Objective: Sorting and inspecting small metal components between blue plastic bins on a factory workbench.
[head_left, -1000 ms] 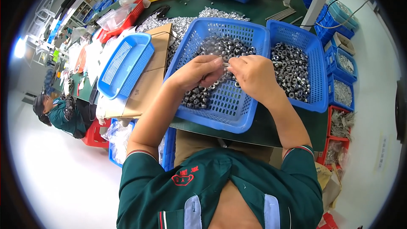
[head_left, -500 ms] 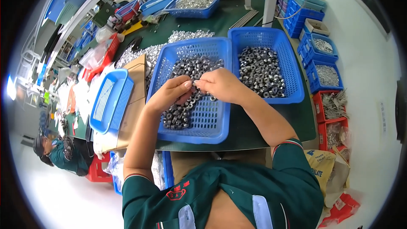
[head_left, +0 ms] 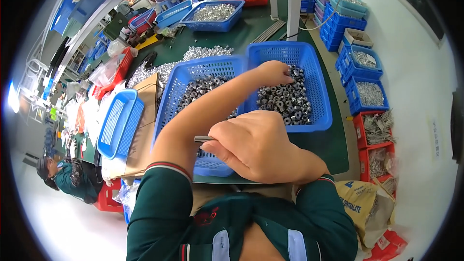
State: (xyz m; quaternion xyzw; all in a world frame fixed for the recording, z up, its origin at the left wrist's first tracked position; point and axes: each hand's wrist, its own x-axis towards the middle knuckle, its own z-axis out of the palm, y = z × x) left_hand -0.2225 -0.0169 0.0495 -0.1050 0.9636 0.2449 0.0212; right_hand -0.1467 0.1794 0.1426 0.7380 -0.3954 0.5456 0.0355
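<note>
My left arm stretches across to the right-hand blue basket (head_left: 323, 84), where my left hand (head_left: 274, 73) has its fingers curled down at the heap of small dark metal nut-like rings (head_left: 285, 104). Whatever is between those fingertips is hidden. Closer to me, my right hand (head_left: 258, 145) is closed in a fist around a short metal rod (head_left: 203, 139), whose end sticks out to the left past the thumb. Below my left forearm, the left-hand blue basket (head_left: 166, 94) holds more of these rings (head_left: 203, 87); my arms cover part of it.
Loose shiny metal pieces (head_left: 205, 53) lie behind the baskets. An unfilled-looking blue tray (head_left: 118, 123) rests on cardboard (head_left: 145, 140) to the left. A white post (head_left: 293, 7) rises behind the right basket. Stacked blue crates (head_left: 357, 92) stand at right. Other people sit farther off.
My hands have parted from above the left basket. The left one has crossed over to the right basket; the right one has come back toward me, its metal rod now showing.
</note>
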